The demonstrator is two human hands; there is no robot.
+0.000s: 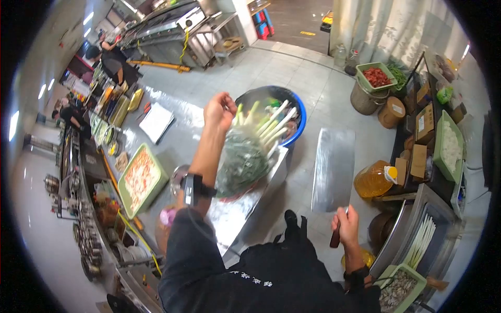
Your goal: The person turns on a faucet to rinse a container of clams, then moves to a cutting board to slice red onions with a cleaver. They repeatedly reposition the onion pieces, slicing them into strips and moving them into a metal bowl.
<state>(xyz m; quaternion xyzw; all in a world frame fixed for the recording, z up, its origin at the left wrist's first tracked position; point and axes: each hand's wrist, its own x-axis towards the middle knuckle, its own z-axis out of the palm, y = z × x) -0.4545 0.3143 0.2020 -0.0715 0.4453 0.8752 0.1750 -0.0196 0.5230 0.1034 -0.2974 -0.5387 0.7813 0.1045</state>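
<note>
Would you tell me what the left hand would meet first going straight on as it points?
Likely nothing close: beyond the left hand, gripping scallions, only wet tiled floor shows, though depth is unclear.

I see a blue tub (301, 119) just beyond my left hand (219, 112), an oil bottle (371, 181) near my right hand (347, 225).

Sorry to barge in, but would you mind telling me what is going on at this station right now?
A person in a dark top is working with both hands. The left hand holds up a bunch of scallions, white stalks pointing upward, above a steel counter. The right hand grips a cleaver by its handle, with the blade raised upright. A blue basin sits just behind the bunch. Another person stands farther off.
</note>
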